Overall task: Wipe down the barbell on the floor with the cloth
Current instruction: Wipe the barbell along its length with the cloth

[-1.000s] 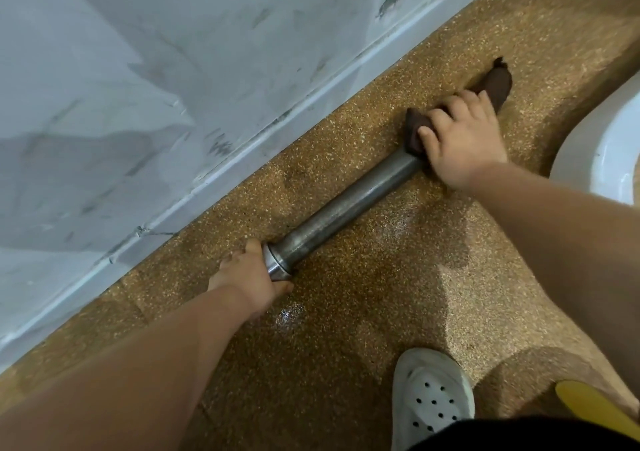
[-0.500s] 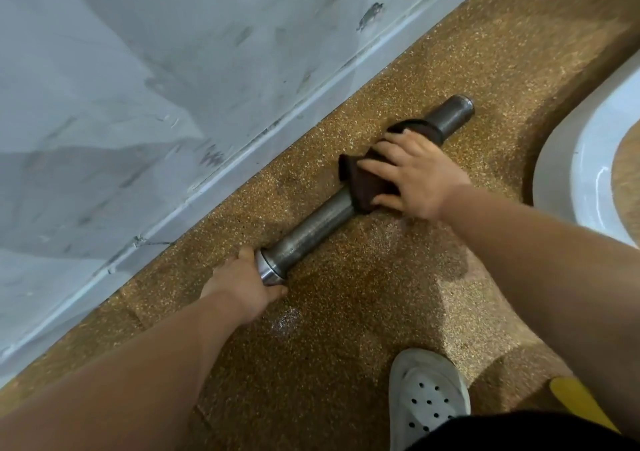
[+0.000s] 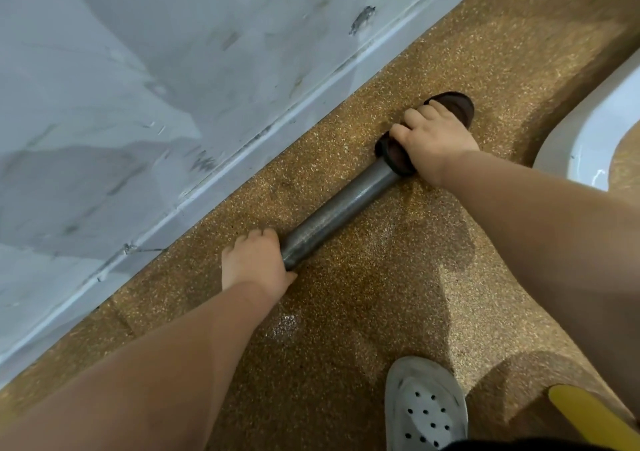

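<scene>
Barbell [image 3: 341,213]: dull grey steel bar, lying flat on the speckled brown floor [image 3: 346,329]. It runs on a diagonal from lower left to upper right, roughly parallel to the pale baseboard [image 3: 242,163] of the marbled grey wall [image 3: 138,87], near it but not touching. Left hand [image 3: 256,260] grips the near end of the barbell, fingers curled together over the top and thumb at the underside; the end face is hidden by the palm. Right hand [image 3: 433,142] holds the dark brown cloth [image 3: 455,108] wrapped over the far end, fingers close together and clamped down on the fabric, which bunches out on both sides of the hand. The far tip of the bar is covered by the cloth. A white perforated clog [image 3: 424,405] stands on the floor at bottom centre, with a yellow strip [image 3: 588,419] just beside it. A curved white fixture [image 3: 588,128] sits at the right edge.
</scene>
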